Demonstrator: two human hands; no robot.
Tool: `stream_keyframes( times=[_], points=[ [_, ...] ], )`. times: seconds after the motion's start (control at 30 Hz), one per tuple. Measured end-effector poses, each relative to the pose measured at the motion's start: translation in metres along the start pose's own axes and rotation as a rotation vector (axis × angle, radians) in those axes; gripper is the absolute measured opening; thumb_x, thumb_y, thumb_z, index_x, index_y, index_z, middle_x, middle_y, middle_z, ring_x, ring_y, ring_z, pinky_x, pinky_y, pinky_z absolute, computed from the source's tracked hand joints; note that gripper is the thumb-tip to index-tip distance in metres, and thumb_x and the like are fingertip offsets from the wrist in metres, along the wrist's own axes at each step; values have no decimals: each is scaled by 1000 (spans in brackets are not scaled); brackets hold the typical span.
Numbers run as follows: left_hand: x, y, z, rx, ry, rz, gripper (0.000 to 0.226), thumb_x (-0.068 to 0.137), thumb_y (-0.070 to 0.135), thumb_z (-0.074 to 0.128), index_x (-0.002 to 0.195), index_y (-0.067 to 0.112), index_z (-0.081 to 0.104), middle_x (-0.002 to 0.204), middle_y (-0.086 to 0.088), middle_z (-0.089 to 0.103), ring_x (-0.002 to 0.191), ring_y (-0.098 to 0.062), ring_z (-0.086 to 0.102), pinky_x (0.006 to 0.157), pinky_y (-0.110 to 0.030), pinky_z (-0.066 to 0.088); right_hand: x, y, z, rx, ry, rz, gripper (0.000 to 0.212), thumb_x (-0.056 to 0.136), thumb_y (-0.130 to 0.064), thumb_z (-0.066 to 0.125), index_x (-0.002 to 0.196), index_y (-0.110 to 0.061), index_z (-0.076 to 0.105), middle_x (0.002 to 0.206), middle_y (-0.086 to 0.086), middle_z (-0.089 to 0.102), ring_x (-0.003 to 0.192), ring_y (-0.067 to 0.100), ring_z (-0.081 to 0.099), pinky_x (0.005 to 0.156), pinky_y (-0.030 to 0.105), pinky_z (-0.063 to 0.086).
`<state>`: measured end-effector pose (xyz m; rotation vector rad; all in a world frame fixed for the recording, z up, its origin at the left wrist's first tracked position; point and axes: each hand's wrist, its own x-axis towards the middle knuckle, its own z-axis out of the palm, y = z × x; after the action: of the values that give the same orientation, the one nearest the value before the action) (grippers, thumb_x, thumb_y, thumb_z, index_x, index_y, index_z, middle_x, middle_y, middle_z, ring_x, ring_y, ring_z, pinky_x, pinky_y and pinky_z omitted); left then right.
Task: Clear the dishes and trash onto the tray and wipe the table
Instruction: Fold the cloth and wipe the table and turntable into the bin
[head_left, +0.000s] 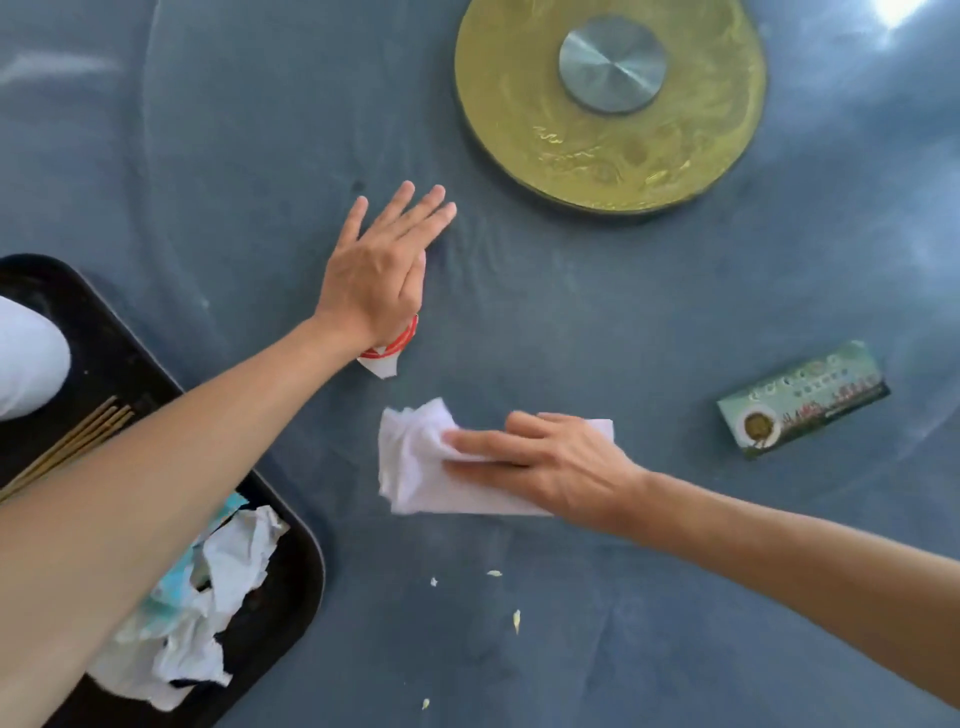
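A crumpled white cloth (441, 462) lies on the blue surface (597, 597), pressed by the right hand (550, 462), fingers straight; left hand (382, 270) flat, fingers together.

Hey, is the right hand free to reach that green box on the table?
Probably yes. The right hand lies flat on the white cloth, and only bare blue table separates it from the green box. It would have to leave the cloth first.

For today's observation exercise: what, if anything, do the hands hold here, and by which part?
Nothing is gripped. The right hand presses flat fingers on the white cloth, over its right half. The left hand lies open over a red-and-white wrapper, covering its far end.
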<state>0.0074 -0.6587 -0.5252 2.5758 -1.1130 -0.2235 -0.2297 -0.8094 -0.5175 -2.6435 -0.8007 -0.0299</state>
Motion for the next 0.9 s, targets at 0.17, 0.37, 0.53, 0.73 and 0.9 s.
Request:
stream_keyframes(
  times=[0.17,0.37,0.53,0.73,0.9],
  points=[
    [4,1,-18,90,-61,-132,56,100,11,38,156,13,34,167,-7,26,156,-32,14,123,-55,11,39,75,-69,-76,187,229,42,105,-11,40,137,-19,66,135,8,67,96,29,60,82,34,52],
    [-21,53,10,-7,-45,-296,62,104,36,35,161,19,21,170,-12,6,158,-27,1,125,-51,-1,51,214,-116,-271,310,866,39,106,-35,41,138,-31,63,155,-3,50,126,35,55,93,40,44],
    [-15,23,14,57,47,-221,62,102,36,28,161,21,23,170,-5,15,157,-23,8,126,-48,7,36,119,-59,-137,213,639,42,102,-20,51,139,-35,63,152,-3,53,118,31,54,77,36,44],
    [4,-18,-10,73,-14,-120,58,104,29,27,161,20,24,170,-7,15,157,-24,8,126,-49,6,-10,-14,-2,76,-53,17,65,80,11,67,134,-24,68,154,-9,52,81,22,42,48,30,31],
    [13,-6,-27,76,-1,-133,58,102,19,38,157,7,28,169,-14,16,157,-31,7,125,-52,8,-12,59,-60,1,118,254,41,102,-15,55,138,-34,65,139,-16,64,112,11,63,91,33,53]
  ],
)
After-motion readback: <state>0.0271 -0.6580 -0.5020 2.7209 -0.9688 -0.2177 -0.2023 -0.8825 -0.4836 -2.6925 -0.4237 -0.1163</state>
